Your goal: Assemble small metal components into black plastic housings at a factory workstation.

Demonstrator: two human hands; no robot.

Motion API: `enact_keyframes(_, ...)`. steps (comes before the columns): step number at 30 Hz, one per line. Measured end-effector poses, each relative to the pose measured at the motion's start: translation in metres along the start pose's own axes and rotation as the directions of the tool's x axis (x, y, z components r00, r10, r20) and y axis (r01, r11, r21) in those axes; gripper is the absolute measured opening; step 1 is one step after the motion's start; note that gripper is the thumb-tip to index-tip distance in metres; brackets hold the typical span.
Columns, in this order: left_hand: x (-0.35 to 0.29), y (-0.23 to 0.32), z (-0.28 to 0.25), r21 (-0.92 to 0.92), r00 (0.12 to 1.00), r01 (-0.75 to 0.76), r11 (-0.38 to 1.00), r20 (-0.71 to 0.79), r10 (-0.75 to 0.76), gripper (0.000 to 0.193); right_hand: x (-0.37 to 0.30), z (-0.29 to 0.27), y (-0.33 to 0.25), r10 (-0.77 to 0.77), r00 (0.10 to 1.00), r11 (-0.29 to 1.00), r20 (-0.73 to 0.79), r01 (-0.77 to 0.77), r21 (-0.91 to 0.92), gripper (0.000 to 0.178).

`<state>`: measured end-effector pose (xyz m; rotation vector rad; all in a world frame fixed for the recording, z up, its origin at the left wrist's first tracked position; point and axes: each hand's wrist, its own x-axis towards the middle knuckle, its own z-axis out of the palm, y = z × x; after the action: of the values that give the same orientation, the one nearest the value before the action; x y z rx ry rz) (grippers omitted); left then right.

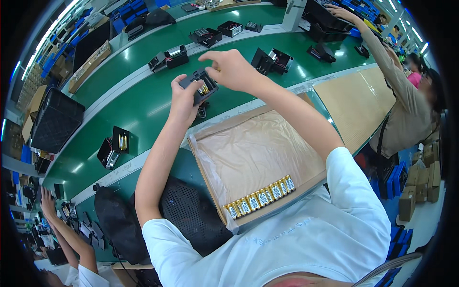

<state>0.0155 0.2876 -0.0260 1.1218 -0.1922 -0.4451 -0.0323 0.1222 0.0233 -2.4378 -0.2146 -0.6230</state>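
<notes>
My left hand (183,96) holds a small black battery box (197,82) over the green belt, its fingers wrapped round the sides. Gold-and-silver batteries (204,89) show inside it. Just right of the box is my right hand (233,71), its thumb and index finger apart and nothing visible between them. Its other fingers are partly hidden, and I cannot tell whether it touches the box. Below my arms, a shallow cardboard tray (248,148) lined with clear plastic has a row of several gold-and-white batteries (260,197) along its near edge.
Open black battery boxes stand along the green conveyor belt (148,110), including one with batteries (114,146) at left and another (273,61) beyond my right hand. A black mesh bag (191,210) lies left of the tray. A flat cardboard sheet (356,98) and co-workers flank me.
</notes>
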Motion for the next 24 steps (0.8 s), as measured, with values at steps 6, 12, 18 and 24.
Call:
enact_keyframes(6,-0.006,-0.002,0.004,0.128,0.995,-0.073,0.989,0.084,0.062,0.068,0.019,0.024,0.017,-0.234,0.972,0.971,-0.037,0.231,-0.066,0.035)
enact_keyframes(12,-0.001,-0.002,-0.006,0.175,0.997,-0.076,0.982,0.025,0.073,0.072,0.014,0.021,0.007,0.196,0.971,0.972,0.135,-0.210,0.104,0.039)
enact_keyframes(18,0.004,-0.005,-0.013,0.372,0.990,-0.134,0.918,0.010,0.140,0.070,0.003,0.045,0.025,0.251,0.926,0.907,0.281,-0.327,0.266,0.043)
enact_keyframes(24,0.004,0.000,-0.009,0.591,0.983,-0.139,0.795,-0.013,0.182,0.064,-0.001,0.055,0.022,0.231,0.962,0.945,0.143,-0.257,0.202,0.047)
